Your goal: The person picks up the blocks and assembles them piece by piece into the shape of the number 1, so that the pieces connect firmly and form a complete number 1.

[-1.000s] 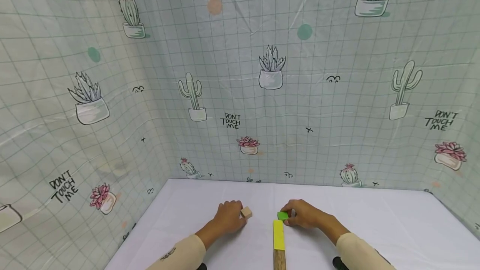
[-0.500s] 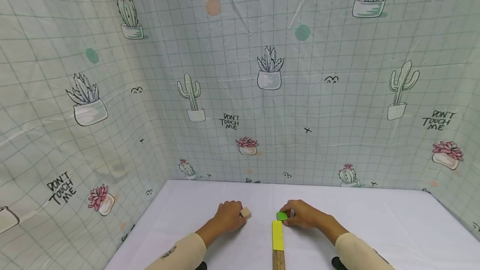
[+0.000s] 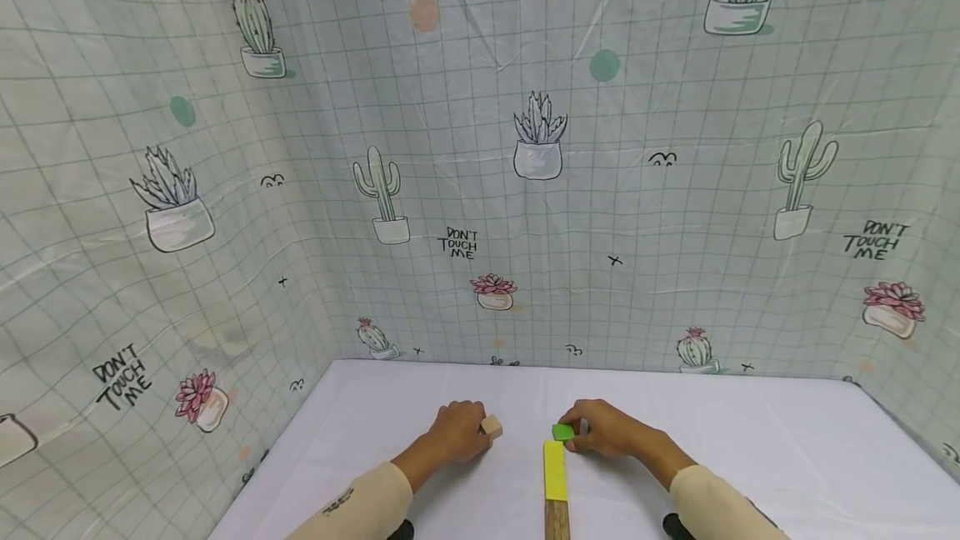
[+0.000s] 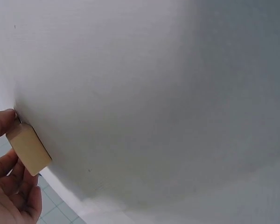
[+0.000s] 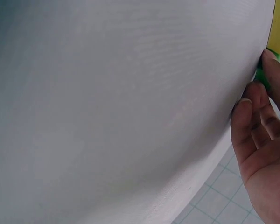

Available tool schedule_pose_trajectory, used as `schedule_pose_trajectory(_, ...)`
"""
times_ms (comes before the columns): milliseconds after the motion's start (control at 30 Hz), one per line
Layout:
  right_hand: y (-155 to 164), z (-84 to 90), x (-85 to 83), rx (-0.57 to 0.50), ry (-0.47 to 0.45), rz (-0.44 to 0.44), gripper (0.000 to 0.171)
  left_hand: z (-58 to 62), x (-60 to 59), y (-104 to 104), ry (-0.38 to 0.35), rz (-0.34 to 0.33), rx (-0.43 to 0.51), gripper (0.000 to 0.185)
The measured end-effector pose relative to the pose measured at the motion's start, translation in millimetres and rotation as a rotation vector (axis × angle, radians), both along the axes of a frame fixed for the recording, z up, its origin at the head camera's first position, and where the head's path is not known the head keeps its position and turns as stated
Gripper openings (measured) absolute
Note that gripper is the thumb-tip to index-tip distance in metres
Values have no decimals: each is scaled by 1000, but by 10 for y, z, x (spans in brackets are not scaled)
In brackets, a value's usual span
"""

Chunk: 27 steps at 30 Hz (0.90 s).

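Note:
My left hand (image 3: 459, 432) grips a small tan wooden block (image 3: 491, 426) that sits on the white table (image 3: 750, 432); in the left wrist view the tan block (image 4: 29, 148) is pinched between thumb and fingers (image 4: 11, 175). My right hand (image 3: 603, 427) holds a small green block (image 3: 563, 432) just beyond the far end of a long yellow block (image 3: 556, 471). In the right wrist view a sliver of the green block (image 5: 261, 77) shows behind my fingers (image 5: 252, 121), next to the yellow block (image 5: 276, 28).
A brown wooden block (image 3: 557, 521) lies end to end with the yellow one at the near table edge. Cactus-print sheets (image 3: 480, 148) wall in the table at the back and both sides.

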State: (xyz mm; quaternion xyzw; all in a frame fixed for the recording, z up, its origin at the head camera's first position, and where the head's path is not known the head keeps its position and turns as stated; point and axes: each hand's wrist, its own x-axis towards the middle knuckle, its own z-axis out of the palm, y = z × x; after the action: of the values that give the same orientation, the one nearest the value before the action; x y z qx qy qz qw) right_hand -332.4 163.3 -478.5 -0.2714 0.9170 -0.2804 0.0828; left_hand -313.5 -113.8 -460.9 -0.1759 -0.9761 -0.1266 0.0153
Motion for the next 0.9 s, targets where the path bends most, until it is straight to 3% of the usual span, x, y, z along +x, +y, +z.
schedule_pose_trajectory(900, 19, -20, -13, -16, 12, 25, 32, 43, 5, 6, -39, -13, -23, 23)
